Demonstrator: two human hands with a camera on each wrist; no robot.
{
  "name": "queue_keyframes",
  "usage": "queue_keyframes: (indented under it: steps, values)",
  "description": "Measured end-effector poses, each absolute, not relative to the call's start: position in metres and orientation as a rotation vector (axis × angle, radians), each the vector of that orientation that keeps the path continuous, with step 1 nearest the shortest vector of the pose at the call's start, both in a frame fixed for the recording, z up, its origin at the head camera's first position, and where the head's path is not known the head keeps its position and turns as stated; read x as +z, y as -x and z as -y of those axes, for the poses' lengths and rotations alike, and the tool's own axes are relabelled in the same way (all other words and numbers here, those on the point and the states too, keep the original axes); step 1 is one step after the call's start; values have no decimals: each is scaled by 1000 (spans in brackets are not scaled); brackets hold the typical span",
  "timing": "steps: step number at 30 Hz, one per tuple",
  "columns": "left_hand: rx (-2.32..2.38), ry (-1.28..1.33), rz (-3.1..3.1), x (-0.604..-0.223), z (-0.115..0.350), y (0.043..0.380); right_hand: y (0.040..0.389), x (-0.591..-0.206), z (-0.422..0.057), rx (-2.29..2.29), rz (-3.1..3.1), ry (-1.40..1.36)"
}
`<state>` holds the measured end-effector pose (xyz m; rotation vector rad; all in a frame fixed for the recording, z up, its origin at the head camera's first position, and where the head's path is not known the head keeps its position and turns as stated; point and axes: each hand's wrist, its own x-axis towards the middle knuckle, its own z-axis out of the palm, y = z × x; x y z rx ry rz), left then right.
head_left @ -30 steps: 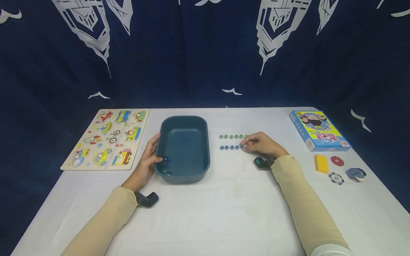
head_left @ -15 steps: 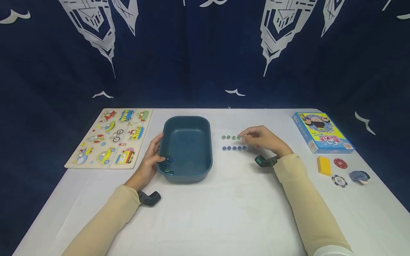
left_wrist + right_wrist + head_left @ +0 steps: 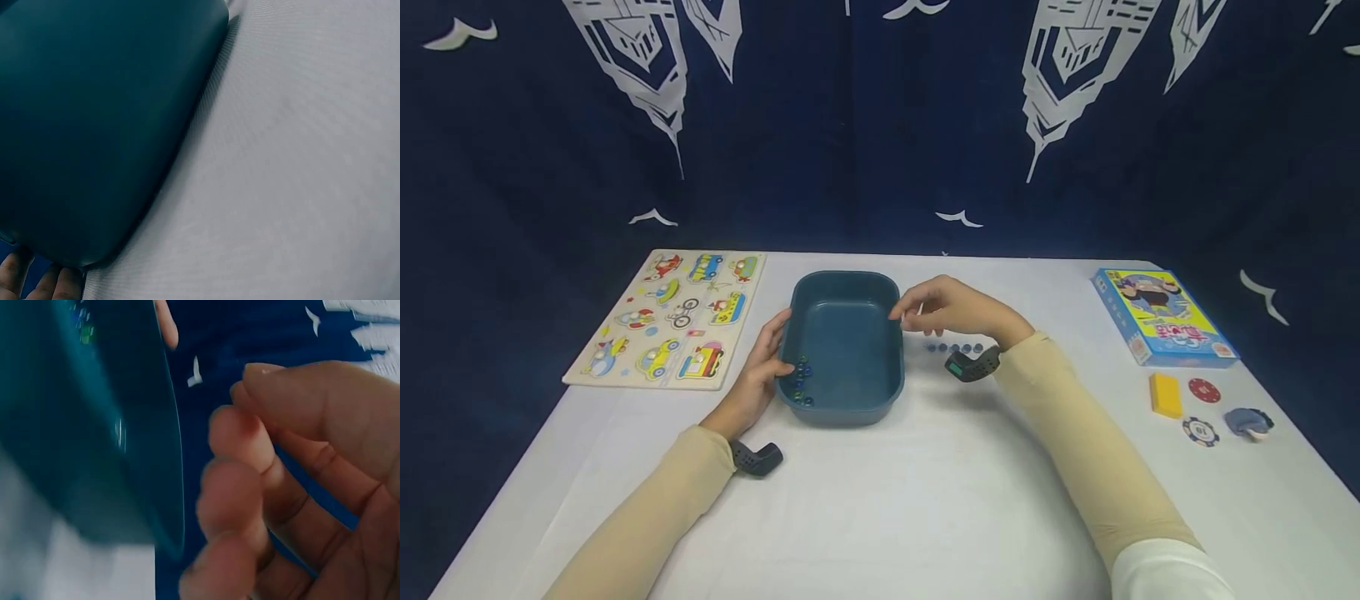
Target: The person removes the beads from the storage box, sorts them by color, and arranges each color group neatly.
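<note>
My left hand (image 3: 751, 385) grips the left side of a dark teal plastic basin (image 3: 850, 414), thumb over the rim and fingers outside. Several blue and green glass marbles (image 3: 802, 379) lie in the basin along its left wall, near the thumb. At the basin's right rim hovers my right hand (image 3: 958, 308), fingers loosely bent. In the right wrist view its thumb (image 3: 300, 394) lies close to the index finger, and no marble shows between them. A row of blue marbles (image 3: 955, 348) lies on the table just below the right hand, which hides the green row behind it.
A wooden picture puzzle board (image 3: 647, 367) lies left of the basin. On the right are a blue and yellow box (image 3: 1165, 317), a yellow block (image 3: 1166, 395), a red chip (image 3: 1204, 390), a white and black chip (image 3: 1200, 432) and a small blue-grey item (image 3: 1249, 422).
My right hand has left the right end of the blue marble row, passed over the green row, and moved left to the basin's rim. The left hand keeps its grip on the basin.
</note>
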<state>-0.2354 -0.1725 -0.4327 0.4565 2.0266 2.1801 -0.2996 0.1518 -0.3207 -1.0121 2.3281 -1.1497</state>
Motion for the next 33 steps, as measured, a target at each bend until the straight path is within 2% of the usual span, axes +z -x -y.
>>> queue_keyframes:
  steps: [8, 17, 33]
  values:
    - [2167, -468, -2026, -432, 172, 236, 305, -317, -91, -958, -2208, 1123]
    - [2146, -466, -2046, -430, 172, 236, 318, -331, -36, -797, -2180, 1060]
    - [2199, -482, -1994, -431, 172, 237, 331, -360, 5, -648, -2293, 919]
